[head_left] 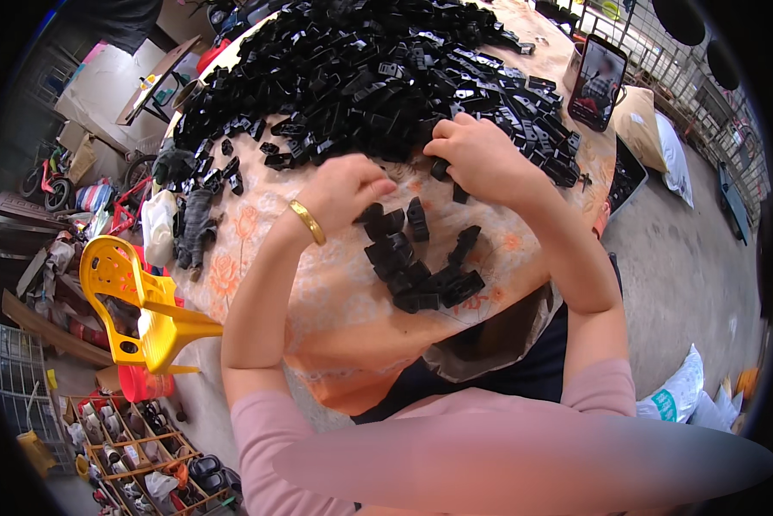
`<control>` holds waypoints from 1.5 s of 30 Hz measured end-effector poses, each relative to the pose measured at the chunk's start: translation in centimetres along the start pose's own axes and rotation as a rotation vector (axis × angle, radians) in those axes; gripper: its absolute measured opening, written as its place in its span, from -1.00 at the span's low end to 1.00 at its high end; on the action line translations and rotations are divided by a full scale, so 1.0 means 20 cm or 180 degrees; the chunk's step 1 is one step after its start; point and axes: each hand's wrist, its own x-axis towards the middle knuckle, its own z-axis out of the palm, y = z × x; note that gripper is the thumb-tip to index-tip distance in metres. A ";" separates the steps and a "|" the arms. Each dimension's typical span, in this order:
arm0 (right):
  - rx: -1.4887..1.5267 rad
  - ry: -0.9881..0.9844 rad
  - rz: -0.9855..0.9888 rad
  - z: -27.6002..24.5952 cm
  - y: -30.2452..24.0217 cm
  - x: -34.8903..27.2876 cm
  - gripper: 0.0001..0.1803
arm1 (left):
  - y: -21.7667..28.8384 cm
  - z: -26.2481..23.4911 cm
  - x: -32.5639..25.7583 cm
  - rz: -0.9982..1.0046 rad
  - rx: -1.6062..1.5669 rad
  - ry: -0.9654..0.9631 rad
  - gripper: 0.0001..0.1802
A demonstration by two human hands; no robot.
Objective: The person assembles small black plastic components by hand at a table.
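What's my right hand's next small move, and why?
Perhaps draw the black piece by your right hand toward the small black cluster: the hand seems to touch it, and the cluster lies nearby, apart from the big pile.

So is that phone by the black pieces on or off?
It's on. The phone has a lit display, showing a person in a checked top.

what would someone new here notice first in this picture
Likely the huge heap of black pieces, spread over the far part of the flowered tablecloth, with the right hand at its near edge. After that, perhaps the bright yellow chair at the picture's left and the gold bangle on the person's left wrist.
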 end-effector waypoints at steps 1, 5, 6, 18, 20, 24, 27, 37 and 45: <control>0.0003 0.0008 -0.0009 0.01 0.00 0.00 -0.74 | -0.01 0.00 0.01 -0.0216 0.0054 0.0462 -0.86; -0.0459 0.0067 -0.0125 0.03 -0.05 0.03 -0.82 | -0.16 0.10 0.09 0.0365 0.0507 0.1416 -0.69; -0.0569 0.0082 -0.0079 0.04 -0.05 0.03 -0.84 | -0.15 0.12 0.11 0.0373 0.0511 0.1419 -0.69; -0.0721 0.0014 0.0062 0.01 -0.03 0.02 -0.87 | -0.02 0.14 0.15 -0.0121 0.0682 0.0929 -0.53; -0.0905 -0.0047 0.0005 0.02 -0.02 0.03 -0.81 | -0.01 0.14 0.15 -0.0234 0.0427 0.1073 -0.52; -0.0612 0.0144 -0.0081 0.03 0.01 0.03 -0.77 | -0.09 0.11 0.14 -0.0385 -0.1394 0.1605 -0.54; 0.1039 0.1084 -0.0134 0.01 0.04 0.06 -0.70 | -0.12 0.10 0.15 -0.0417 -0.2452 0.1685 -0.56; 0.3139 0.1297 0.0510 0.02 -0.09 0.08 -0.66 | 0.03 0.15 0.12 -0.0164 -0.3123 0.1751 -0.52; 0.2402 0.1589 0.0248 0.03 -0.09 0.08 -0.62 | 0.03 0.14 0.10 -0.0164 -0.2926 0.1750 -0.62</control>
